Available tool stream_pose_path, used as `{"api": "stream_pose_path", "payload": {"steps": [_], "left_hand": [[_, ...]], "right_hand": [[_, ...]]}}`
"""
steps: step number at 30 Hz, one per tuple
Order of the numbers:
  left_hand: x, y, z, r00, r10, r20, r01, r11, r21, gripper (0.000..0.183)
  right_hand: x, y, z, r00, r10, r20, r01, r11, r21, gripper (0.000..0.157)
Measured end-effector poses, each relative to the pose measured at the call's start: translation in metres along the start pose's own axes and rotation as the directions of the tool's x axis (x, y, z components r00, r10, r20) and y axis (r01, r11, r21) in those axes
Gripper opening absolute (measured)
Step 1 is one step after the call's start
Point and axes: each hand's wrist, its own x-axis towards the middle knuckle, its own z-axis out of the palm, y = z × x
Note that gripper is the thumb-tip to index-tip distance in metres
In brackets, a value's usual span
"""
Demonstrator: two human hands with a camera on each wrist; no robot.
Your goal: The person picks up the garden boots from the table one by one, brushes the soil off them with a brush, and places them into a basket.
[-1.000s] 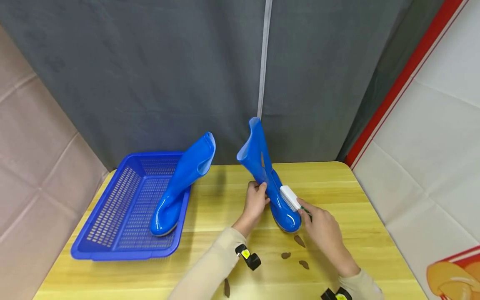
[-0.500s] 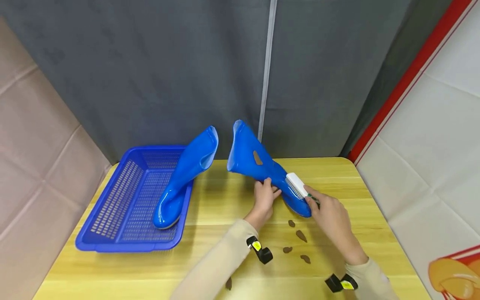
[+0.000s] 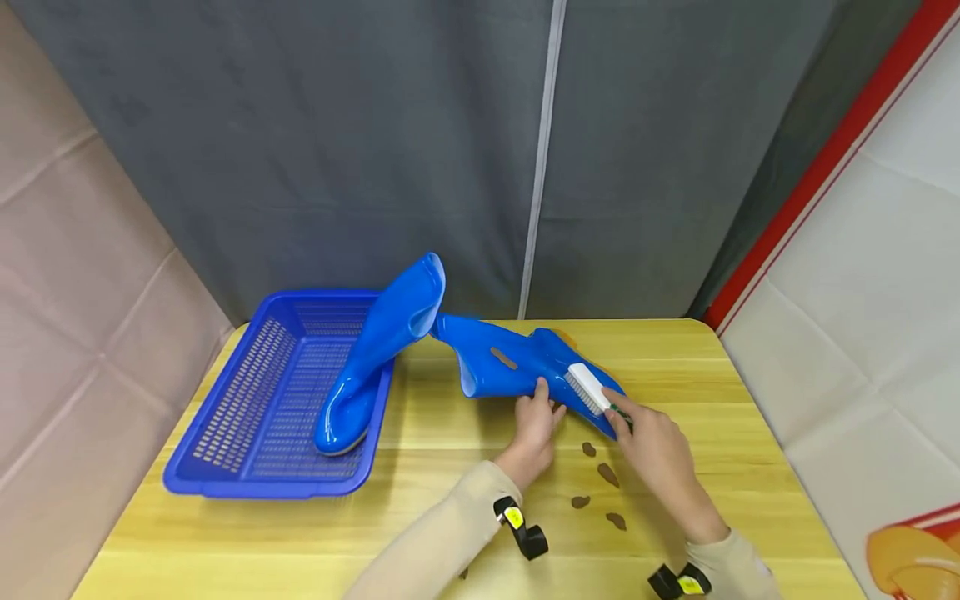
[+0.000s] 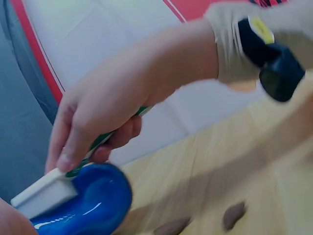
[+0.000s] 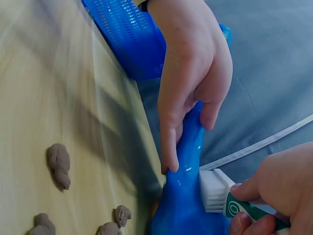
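Observation:
A blue rubber boot [image 3: 480,362] lies tilted on its side above the table, its opening to the left and its toe to the lower right. My left hand [image 3: 531,429] grips it around the ankle, thumb on top. In my right hand [image 3: 656,446] is a scrub brush [image 3: 588,388] with a white head and green handle. Its white bristles [image 5: 211,191] press on the boot's foot, as the right wrist view shows. A brown mud-like patch [image 3: 504,358] sticks to the boot's shaft.
A blue plastic basket [image 3: 277,490] stands at the left, with a second blue boot [image 3: 382,333] leaning over its right side. Several brown clumps [image 3: 608,475] lie on the wooden table [image 3: 735,483] between my arms. A grey curtain [image 3: 337,150] hangs behind.
My left hand has turned the boot from near upright to lying sideways, its opening swinging left and down. The brush has moved along the boot's foot. Another brown clump shows on the table.

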Motion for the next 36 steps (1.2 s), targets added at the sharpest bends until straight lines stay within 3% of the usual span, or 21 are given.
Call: {"api": "stream_pose_path", "payload": {"steps": [4, 12, 16, 20, 31, 36], "left_hand": [[-0.003, -0.007, 0.002, 0.998, -0.049, 0.030, 0.052, 0.994, -0.093, 0.072], [-0.008, -0.020, 0.002, 0.992, -0.127, 0.013, 0.127, 0.990, -0.060, 0.071], [-0.014, -0.019, 0.005, 0.992, -0.118, 0.040, 0.121, 0.990, -0.069, 0.067], [-0.020, -0.019, 0.006, 0.990, -0.132, 0.056, 0.135, 0.990, -0.052, 0.060], [-0.028, -0.016, -0.009, 0.984, -0.154, 0.087, 0.153, 0.988, 0.016, 0.058], [-0.027, -0.014, -0.017, 0.990, -0.106, 0.095, 0.099, 0.992, 0.076, 0.052]], "right_hand": [[0.001, -0.001, -0.001, 0.999, -0.019, -0.031, 0.018, 1.000, -0.021, 0.038], [-0.001, 0.002, 0.004, 1.000, 0.005, 0.023, -0.004, 0.999, -0.038, 0.037], [0.000, 0.004, 0.005, 1.000, -0.006, -0.018, 0.005, 0.999, -0.051, 0.036], [0.001, 0.005, 0.006, 1.000, -0.002, -0.001, 0.002, 0.998, -0.063, 0.036], [-0.002, 0.006, 0.012, 1.000, -0.001, 0.021, 0.002, 0.998, -0.067, 0.036], [-0.003, 0.005, 0.013, 1.000, 0.001, 0.028, 0.001, 0.998, -0.065, 0.036]]}}
